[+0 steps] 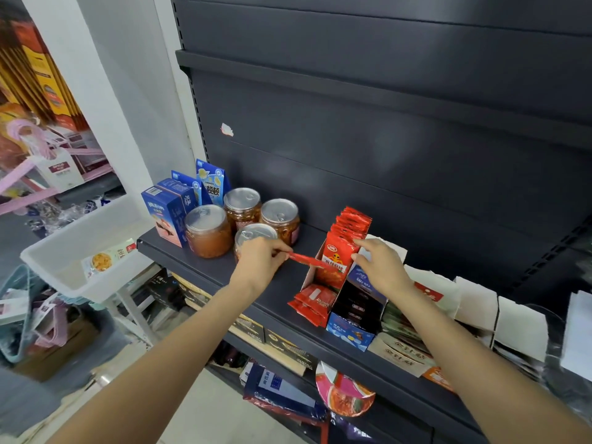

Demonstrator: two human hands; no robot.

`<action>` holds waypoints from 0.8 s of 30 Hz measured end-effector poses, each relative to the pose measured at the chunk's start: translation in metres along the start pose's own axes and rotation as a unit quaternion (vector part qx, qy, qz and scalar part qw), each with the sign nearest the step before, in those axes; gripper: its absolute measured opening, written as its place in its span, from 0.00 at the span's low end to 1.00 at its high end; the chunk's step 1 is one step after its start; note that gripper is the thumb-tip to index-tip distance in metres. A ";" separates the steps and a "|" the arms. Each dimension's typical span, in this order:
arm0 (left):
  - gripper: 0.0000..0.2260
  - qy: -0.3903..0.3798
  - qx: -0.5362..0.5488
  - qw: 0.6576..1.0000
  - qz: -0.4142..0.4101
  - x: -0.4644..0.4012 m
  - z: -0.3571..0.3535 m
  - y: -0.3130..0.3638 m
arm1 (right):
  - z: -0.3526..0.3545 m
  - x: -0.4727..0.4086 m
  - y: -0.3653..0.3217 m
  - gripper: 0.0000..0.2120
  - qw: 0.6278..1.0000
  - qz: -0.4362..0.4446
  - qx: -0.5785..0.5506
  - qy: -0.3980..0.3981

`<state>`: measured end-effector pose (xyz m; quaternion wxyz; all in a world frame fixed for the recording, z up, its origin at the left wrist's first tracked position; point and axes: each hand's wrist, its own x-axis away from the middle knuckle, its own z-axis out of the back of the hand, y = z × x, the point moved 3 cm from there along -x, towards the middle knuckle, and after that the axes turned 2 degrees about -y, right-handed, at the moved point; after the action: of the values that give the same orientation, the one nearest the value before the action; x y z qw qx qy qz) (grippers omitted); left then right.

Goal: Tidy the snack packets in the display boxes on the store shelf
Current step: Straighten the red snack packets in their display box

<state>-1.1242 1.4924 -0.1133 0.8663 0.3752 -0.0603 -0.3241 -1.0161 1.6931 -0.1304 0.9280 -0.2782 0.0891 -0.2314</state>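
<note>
A white display box (308, 274) stands on the dark shelf (205, 267), with a row of red snack packets (347, 232) upright in it. My left hand (261, 262) pinches one red packet (307, 260) by its edge, held flat just left of the box. My right hand (379, 267) rests on the upright packets, fingertips on the front one (334, 267). More red packets (312, 302) lie slumped at the front of the box. A blue display box (350, 334) with dark packets stands to the right of it.
Several jars (208, 230) with foil lids and blue cartons (168, 213) stand at the shelf's left end. White boxes (474, 302) line the right. A white tub (80, 251) sits on a stand left of the shelf. Goods fill the lower shelf.
</note>
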 end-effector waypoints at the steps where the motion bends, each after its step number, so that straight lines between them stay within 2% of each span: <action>1: 0.09 -0.005 -0.019 1.000 -0.009 -0.003 -0.001 0.001 | -0.002 -0.002 0.001 0.20 1.000 0.010 0.016 -0.009; 5: 0.10 -0.048 -0.090 0.992 -0.069 -0.010 -0.013 0.003 | -0.009 -0.009 0.000 0.19 0.998 0.025 0.049 -0.032; 10: 0.10 -0.152 -0.149 0.970 -0.116 -0.012 -0.040 0.003 | -0.009 -0.014 0.001 0.19 0.999 0.019 0.043 -0.016; 19: 0.11 -0.276 -0.140 0.943 -0.122 -0.012 -0.047 -0.017 | -0.013 -0.021 0.010 0.12 0.997 -0.006 0.072 -0.022; 24: 0.11 -0.296 -0.134 0.939 -0.115 -0.013 -0.054 -0.023 | -0.018 -0.017 0.011 0.10 0.998 -0.013 0.056 0.001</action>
<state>-1.1272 1.5220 -0.1656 0.8083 0.1475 -0.2265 -0.5231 -1.0322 1.7010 -0.1507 0.9389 -0.2268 0.0732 -0.2484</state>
